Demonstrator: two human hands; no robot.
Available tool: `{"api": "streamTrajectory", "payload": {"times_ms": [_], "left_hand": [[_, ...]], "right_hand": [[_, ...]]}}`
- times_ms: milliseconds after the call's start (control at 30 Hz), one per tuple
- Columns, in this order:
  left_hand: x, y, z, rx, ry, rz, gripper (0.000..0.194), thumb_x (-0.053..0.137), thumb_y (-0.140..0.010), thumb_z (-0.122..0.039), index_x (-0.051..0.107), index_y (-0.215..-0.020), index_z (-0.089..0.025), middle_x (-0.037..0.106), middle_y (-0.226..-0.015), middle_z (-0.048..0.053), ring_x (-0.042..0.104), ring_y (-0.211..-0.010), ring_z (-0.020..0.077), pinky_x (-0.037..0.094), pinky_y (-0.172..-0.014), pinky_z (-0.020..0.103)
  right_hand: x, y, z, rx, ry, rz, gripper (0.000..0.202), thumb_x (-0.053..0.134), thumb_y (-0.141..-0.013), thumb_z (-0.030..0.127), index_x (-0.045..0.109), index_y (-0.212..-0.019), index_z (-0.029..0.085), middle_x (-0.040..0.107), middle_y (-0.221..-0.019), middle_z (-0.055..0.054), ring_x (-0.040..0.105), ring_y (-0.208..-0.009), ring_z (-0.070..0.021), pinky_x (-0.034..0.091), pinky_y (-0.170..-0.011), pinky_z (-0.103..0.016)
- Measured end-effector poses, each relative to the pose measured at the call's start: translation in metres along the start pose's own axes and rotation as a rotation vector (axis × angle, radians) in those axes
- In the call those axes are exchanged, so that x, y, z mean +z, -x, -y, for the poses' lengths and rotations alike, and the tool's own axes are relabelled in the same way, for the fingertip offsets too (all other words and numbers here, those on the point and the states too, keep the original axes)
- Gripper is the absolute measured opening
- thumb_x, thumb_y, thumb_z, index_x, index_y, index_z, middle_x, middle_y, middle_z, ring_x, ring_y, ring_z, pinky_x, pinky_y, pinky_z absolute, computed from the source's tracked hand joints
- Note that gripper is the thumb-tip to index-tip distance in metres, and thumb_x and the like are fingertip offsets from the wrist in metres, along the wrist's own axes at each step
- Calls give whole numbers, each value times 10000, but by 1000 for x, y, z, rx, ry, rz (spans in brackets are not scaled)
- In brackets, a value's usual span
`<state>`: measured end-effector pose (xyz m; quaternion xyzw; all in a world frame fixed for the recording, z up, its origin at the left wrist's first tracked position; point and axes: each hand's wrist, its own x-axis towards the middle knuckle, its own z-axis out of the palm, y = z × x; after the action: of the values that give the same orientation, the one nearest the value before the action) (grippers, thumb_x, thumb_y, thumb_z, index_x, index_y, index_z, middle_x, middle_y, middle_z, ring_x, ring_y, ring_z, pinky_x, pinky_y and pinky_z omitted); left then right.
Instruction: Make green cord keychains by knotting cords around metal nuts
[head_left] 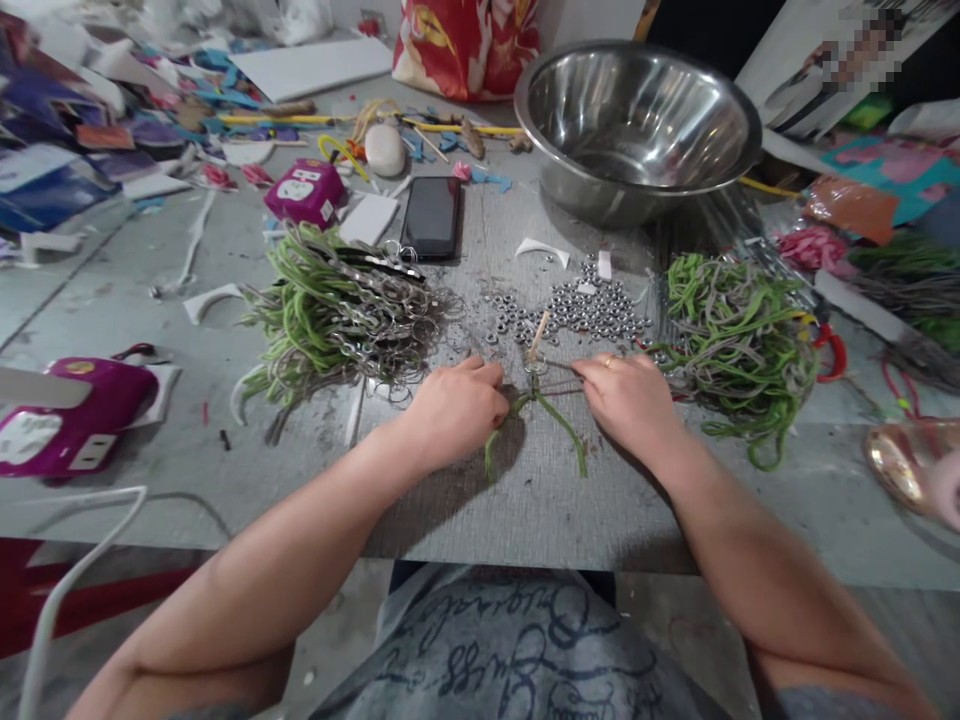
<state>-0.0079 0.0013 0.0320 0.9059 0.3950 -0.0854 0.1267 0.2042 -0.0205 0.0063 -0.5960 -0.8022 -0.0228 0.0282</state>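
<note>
Over the table's middle, my left hand (459, 408) is closed, with its fingertips at a small piece of knotted green and grey cord (559, 418). My right hand (628, 398) pinches a grey strand of that cord, thumb and forefinger together. Two green ends of the cord spread toward the table's front edge. A small wooden peg (538, 335) stands tilted at the top of the knot. Just beyond the hands lie several small metal rings (592, 308). What the left fingertips grip is partly hidden.
Bundles of green and grey cords lie left (322, 310) and right (739, 340). Behind are a phone (431, 217), a large steel bowl (637, 130) and a purple adapter (305, 192). Another purple adapter (82, 415) and a white cable (82, 560) are at left.
</note>
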Motion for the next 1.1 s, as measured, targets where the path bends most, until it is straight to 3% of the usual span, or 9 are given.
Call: {"api": "streamTrajectory", "payload": {"times_ms": [133, 267, 567, 767, 867, 967, 1033, 1100], "left_hand": [[1, 2, 0, 74, -19, -4, 242, 479, -776, -145, 672, -642, -203, 590, -827, 56, 504, -805, 192, 391, -604, 291], [4, 2, 1, 61, -58, -34, 226, 453, -790, -140, 657, -702, -182, 602, -835, 66, 521, -808, 202, 406, -631, 304], [-3, 8, 7, -120, -212, -2, 221, 443, -792, -153, 662, -766, -168, 623, -824, 106, 544, -872, 261, 409, -697, 364], [-9, 12, 11, -252, -255, -119, 270, 403, -799, -139, 671, -769, -156, 621, -886, 139, 517, -923, 297, 391, -721, 411], [-7, 11, 12, -274, -241, -291, 275, 395, -791, -122, 668, -803, -150, 611, -1037, 155, 494, -990, 321, 390, -757, 455], [-6, 10, 12, -273, -221, -476, 236, 427, -777, -126, 656, -827, -144, 579, -1146, 153, 469, -1064, 331, 391, -803, 478], [-6, 9, 9, -213, -170, -502, 223, 425, -784, -132, 644, -824, -145, 613, -1057, 132, 516, -988, 293, 416, -784, 439], [-5, 8, 6, -72, -95, -409, 226, 407, -792, -136, 630, -823, -151, 634, -906, 91, 560, -832, 223, 442, -709, 360]], "right_hand": [[-2, 2, -1, 16, 93, -44, 303, 437, -815, 98, 673, -980, 192, 692, -982, -62, 586, -740, -193, 269, -653, -329], [-4, 4, 0, 14, 178, -7, 287, 456, -812, 107, 668, -997, 167, 679, -1063, -66, 583, -774, -217, 267, -663, -344], [-7, 6, 2, -8, 217, 59, 312, 419, -840, 95, 635, -1062, 135, 628, -1187, -86, 569, -860, -252, 276, -695, -361], [-8, 5, 1, -24, 189, 42, 296, 423, -813, 76, 644, -997, 143, 645, -1151, -85, 572, -847, -240, 283, -705, -366], [-7, 4, -1, -4, 115, -31, 317, 422, -775, 38, 654, -952, 164, 670, -1104, -59, 578, -872, -236, 300, -738, -370], [-3, 2, -4, 21, -3, -196, 325, 423, -762, 37, 661, -944, 162, 672, -1101, -54, 565, -947, -236, 331, -795, -375], [1, -1, -4, 2, -79, -276, 316, 417, -792, 74, 659, -977, 157, 660, -1129, -60, 552, -994, -230, 352, -833, -377], [7, -5, -3, -48, -122, -291, 309, 403, -849, 155, 642, -1045, 163, 634, -1181, -65, 528, -1063, -229, 349, -893, -399]]}}
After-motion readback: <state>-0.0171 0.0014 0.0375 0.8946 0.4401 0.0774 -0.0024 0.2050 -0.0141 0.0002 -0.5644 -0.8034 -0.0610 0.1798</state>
